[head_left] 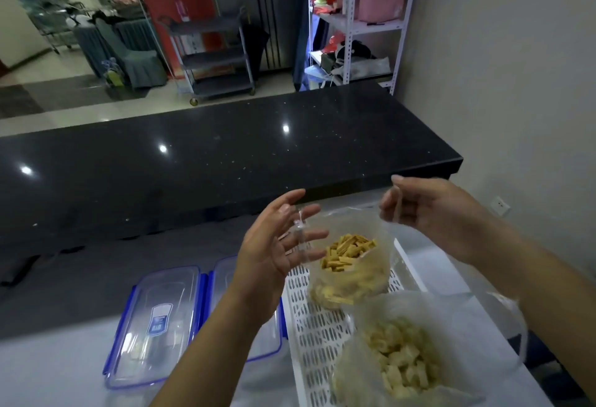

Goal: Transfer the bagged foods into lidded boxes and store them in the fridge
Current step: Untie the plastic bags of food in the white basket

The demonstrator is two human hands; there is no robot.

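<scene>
The far bag of yellow strips is thin, limp and light. The right hand pinches its rim; the left hand is spread beside it. Best gripped at the mouth.

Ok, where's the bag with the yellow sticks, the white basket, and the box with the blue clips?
Bag of yellow sticks [350,264]: head view, on the food inside the open top.
White basket [317,335]: head view, on its bare slotted floor.
Box with blue clips [154,319]: head view, on the clear lid.
</scene>
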